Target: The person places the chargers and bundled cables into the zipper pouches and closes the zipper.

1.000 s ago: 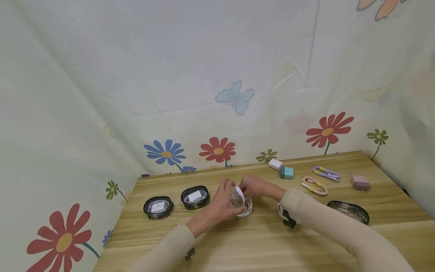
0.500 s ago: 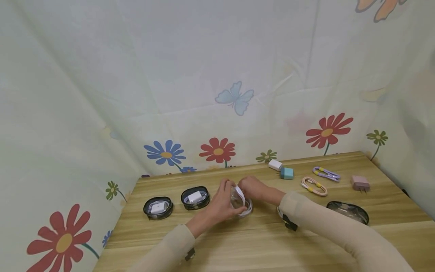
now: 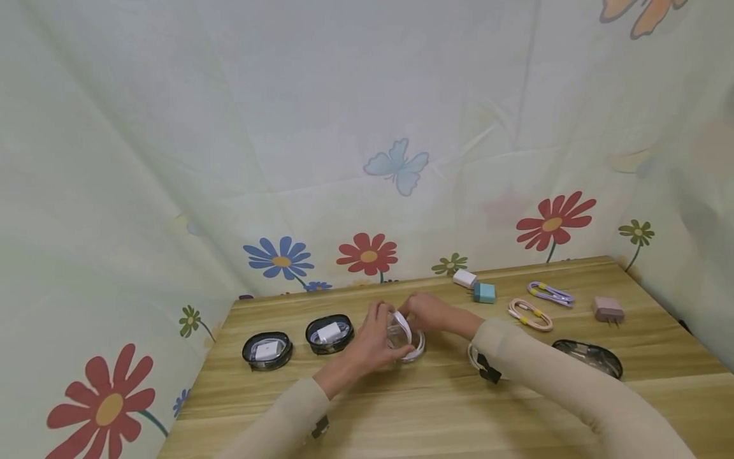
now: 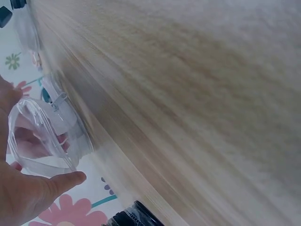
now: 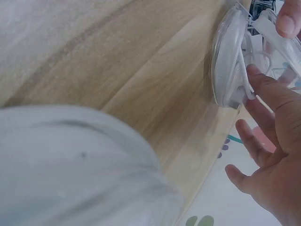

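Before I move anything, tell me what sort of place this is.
Probably a screened-off tabletop workspace, judging by the wood-grain table, flower-print backdrop and teal wall charger.

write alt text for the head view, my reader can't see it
A person's left hand holds a clear case on a wooden table while the right hand works at its edge. Two black cases holding white chargers sit to the left; loose chargers and coiled cables lie to the right.
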The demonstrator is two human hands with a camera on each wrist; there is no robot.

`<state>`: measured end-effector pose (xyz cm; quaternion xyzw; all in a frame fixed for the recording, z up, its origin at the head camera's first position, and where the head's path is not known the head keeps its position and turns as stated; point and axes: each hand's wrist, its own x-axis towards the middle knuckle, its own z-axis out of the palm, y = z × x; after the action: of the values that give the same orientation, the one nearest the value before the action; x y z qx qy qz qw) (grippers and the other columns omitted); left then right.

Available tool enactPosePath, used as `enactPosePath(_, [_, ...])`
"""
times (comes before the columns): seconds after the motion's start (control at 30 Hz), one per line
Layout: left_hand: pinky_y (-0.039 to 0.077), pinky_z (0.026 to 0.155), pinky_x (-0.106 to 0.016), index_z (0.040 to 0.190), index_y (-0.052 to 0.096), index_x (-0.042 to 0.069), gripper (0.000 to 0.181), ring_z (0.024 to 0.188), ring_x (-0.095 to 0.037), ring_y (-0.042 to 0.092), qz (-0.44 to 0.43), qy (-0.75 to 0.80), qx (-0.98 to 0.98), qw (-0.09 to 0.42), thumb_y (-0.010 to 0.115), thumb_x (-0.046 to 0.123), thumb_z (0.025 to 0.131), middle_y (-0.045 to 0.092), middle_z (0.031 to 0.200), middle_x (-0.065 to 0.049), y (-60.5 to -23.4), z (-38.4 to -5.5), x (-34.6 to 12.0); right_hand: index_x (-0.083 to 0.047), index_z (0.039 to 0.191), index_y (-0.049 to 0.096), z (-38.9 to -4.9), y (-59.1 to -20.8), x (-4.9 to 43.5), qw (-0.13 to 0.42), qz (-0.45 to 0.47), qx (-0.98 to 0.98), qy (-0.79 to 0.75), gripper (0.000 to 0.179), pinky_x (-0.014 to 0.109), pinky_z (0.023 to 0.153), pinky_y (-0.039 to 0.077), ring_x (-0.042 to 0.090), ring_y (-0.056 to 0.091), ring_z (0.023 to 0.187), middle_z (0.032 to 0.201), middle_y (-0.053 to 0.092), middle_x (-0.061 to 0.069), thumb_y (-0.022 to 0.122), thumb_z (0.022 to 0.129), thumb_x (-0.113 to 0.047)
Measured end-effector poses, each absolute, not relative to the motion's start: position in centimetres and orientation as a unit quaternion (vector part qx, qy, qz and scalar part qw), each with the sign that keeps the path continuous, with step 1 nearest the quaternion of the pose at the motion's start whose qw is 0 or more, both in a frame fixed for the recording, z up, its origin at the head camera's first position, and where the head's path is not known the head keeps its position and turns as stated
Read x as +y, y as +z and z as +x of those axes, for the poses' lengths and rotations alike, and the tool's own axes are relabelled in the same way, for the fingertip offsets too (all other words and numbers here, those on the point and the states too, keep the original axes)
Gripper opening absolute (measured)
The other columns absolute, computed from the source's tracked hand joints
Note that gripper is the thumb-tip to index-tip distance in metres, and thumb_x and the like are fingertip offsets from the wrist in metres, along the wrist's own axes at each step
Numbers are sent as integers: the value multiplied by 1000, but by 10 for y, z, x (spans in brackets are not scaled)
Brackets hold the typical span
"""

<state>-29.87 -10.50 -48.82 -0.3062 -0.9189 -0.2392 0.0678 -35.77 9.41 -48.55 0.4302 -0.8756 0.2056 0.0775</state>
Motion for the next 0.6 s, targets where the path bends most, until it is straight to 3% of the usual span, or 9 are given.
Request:
enactPosePath(0.2, [54,92,-39,131,40,11,74,110,-23,54,-309,-240,-918,65,84,46,82,35,134,-9,-487,-299,-105,-11,81,79,-357,-480,96,50,432,-871,228,13,21,61,47,5,55,64,74,72,-4,74,77,0])
enactPosePath(0.4, [54,92,-38,131,40,10,75,109,-22,54,-315,-229,-918,75,84,47,82,35,132,-8,-487,-300,-105,-5,94,80,-358,-477,98,17,426,-865,264,12,33,79,57,19,72,89,92,77,2,74,85,0])
enactPosePath(0.6, [55,89,-39,132,41,8,76,107,-24,56,-324,-223,-916,84,84,46,82,36,131,-10,-488,-299,-106,-8,77,77,-363,-490,92,100,455,-853,234,5,23,64,51,10,63,66,75,73,-1,77,82,-6])
